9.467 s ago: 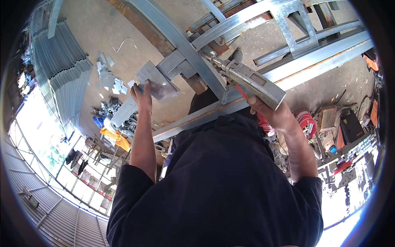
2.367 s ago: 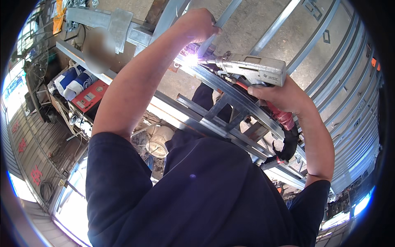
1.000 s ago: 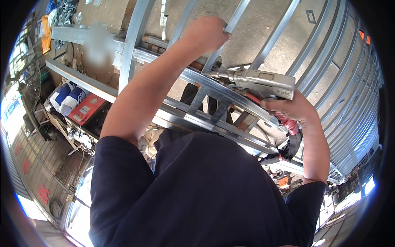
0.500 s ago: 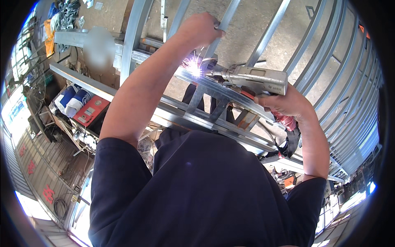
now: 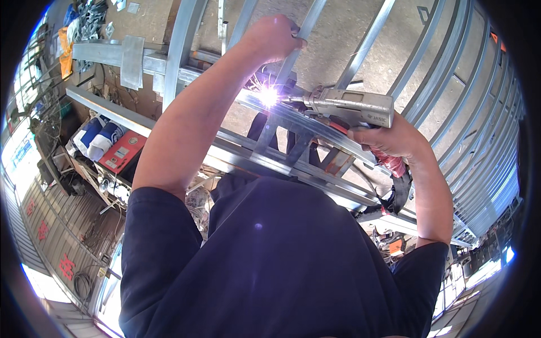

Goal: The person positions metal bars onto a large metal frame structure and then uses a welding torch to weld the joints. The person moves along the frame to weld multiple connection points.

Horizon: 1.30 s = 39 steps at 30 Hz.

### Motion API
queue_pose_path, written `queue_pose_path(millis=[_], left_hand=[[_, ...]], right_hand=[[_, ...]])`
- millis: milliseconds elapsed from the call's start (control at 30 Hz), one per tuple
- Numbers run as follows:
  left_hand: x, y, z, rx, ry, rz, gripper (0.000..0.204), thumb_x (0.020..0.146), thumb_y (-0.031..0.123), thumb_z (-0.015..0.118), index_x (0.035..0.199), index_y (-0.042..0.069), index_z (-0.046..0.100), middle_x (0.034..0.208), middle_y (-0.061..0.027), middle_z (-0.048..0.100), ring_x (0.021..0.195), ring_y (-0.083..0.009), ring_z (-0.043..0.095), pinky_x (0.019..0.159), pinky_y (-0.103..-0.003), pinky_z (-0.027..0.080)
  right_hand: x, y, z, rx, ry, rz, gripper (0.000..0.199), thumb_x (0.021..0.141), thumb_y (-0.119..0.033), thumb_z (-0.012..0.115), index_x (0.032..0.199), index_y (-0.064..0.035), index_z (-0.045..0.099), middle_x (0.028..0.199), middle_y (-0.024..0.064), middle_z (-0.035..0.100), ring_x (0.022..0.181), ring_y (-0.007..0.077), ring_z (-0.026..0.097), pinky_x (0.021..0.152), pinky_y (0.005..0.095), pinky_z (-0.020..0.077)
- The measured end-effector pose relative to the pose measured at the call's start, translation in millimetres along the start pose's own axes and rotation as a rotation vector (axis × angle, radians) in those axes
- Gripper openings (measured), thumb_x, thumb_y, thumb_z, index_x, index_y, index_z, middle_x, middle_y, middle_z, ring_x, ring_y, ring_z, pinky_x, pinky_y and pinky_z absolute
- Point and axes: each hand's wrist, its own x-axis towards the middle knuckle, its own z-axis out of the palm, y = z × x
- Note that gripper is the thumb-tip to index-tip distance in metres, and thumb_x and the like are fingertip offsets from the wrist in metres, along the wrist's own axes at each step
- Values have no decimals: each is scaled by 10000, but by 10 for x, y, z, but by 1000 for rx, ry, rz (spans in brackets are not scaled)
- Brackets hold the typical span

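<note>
My right hand (image 5: 391,138) is wrapped around the handle of a grey metal welding gun (image 5: 352,107), which points left. A white-hot arc with flying sparks burns at its tip, on a galvanized steel rail (image 5: 324,127). My left hand (image 5: 275,38) is beyond the arc, its fingers closed on a slanted square steel tube (image 5: 311,25) that runs down toward the weld. Glare hides the joint itself. Red wrapping and a black torn sleeve (image 5: 399,194) cover the cable below my right hand.
Many parallel steel tubes (image 5: 456,56) extend to the right. A flat metal plate (image 5: 132,62) lies across the beam (image 5: 93,53) at the left. Beyond it hang orange and grey cloths (image 5: 65,50). A red machine (image 5: 124,151) and blue-white rolled bundles (image 5: 107,138) stand at the left.
The arc at the gun's tip has grown brighter and its glare wider. Both hands and the welding gun stay almost in place.
</note>
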Motion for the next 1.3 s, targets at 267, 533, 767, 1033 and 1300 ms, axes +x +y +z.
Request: queue_pose_path(millis=[267, 533, 767, 1033, 1300], left_hand=[[-16, 26, -9, 26, -15, -34, 497, 853, 441, 739, 1196, 82, 731, 1073, -167, 737, 1004, -328, 713, 898, -416, 564], [-13, 42, -52, 3, -56, -25, 525, 865, 388, 762, 1241, 27, 699, 1074, -196, 744, 962, -317, 730, 894, -406, 555], [-5, 34, -36, 8, -49, -10, 506, 866, 383, 762, 1224, 30, 709, 1062, -191, 747, 949, -321, 731, 887, -409, 556], [-17, 37, -16, 63, 12, 32, 512, 870, 372, 743, 1257, 42, 684, 1132, -184, 728, 987, -353, 716, 894, -425, 554], [-79, 609, 657, -7, 187, 200, 471, 936, 368, 650, 1319, 94, 641, 1121, -148, 732, 1003, -357, 698, 915, -452, 545]], right_hand=[[-4, 19, -34, -37, -26, 0, 676, 828, -290, 840, 1385, -34, 555, 1161, 125, 692, 933, 173, 673, 800, 309, 569], [-57, 6, -41, 12, -22, 32, 673, 827, -252, 835, 1382, -8, 545, 1145, 133, 685, 943, 180, 674, 810, 311, 579], [-61, 81, -55, -18, 9, 25, 673, 815, -260, 843, 1369, -3, 561, 1209, 179, 681, 1016, 215, 683, 856, 322, 572], [-242, 276, -208, 50, 73, 77, 689, 760, -282, 893, 1310, 8, 596, 1062, 145, 714, 905, 193, 701, 773, 309, 598], [-651, 657, -431, 81, 131, 137, 665, 750, -244, 897, 1303, -11, 610, 1042, 124, 706, 864, 174, 678, 728, 306, 586]])
